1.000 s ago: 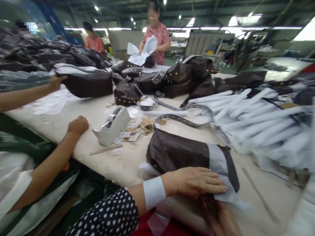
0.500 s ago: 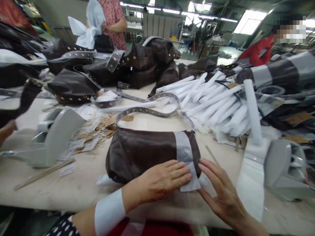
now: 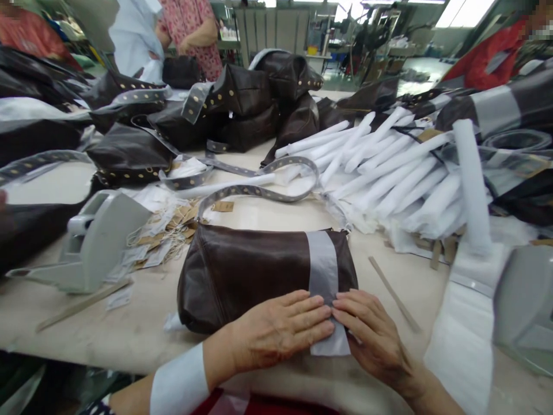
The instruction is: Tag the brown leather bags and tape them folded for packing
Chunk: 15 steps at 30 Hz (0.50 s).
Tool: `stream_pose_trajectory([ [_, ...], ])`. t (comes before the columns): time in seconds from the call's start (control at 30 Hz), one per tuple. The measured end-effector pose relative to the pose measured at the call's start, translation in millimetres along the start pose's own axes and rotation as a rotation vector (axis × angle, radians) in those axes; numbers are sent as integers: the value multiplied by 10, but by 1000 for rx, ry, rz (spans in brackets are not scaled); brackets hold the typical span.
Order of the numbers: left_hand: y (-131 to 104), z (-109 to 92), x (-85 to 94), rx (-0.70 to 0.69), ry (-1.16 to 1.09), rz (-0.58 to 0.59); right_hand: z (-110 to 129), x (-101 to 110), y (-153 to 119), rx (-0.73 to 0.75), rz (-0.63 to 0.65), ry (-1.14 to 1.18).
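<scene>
A dark brown leather handbag (image 3: 254, 265) lies on the table in front of me, its studded strap (image 3: 259, 193) looped out behind it under a clear cover. Around the bag's right part runs a strip of greyish translucent wrap (image 3: 323, 262), its loose end hanging over the near edge. My left hand (image 3: 280, 328) rests flat on the bag and the strip, fingers stretched out. From the right, my right hand (image 3: 371, 331) touches the strip with its fingertips, beside the left fingers. The fingers of that hand are extended, and neither hand grips anything.
Grey tape dispensers stand at left (image 3: 101, 242) and right (image 3: 525, 305). Paper tags (image 3: 173, 233) lie behind the left one. White rolls (image 3: 389, 173) are heaped at right, with a white sheet (image 3: 464, 328) nearer. More brown bags (image 3: 242, 92) fill the back, where people work.
My right hand has moved left from the bag's right end onto the wrap strip, close to my left hand. The left hand stays on the bag. The camera view has tilted downward.
</scene>
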<state>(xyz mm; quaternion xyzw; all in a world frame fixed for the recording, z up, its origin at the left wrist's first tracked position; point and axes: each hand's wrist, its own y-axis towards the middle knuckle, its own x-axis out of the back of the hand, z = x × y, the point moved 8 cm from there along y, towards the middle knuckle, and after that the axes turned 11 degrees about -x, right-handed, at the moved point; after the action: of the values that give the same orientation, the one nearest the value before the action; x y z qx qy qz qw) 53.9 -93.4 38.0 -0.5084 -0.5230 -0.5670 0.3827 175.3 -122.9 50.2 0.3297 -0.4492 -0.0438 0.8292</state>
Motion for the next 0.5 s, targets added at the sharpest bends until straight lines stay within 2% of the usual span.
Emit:
stream_pose_trajectory([
  [0.17,8,-50,2,-22,63,-20,-26,-70,-41,21,26,5],
  [0.37,-3,-33,3,-28,10,-6,-5,-17,-22,-54,24,66],
  [0.5,-10,-37,1,-36,31,-10,15,-32,-47,-36,15,67],
])
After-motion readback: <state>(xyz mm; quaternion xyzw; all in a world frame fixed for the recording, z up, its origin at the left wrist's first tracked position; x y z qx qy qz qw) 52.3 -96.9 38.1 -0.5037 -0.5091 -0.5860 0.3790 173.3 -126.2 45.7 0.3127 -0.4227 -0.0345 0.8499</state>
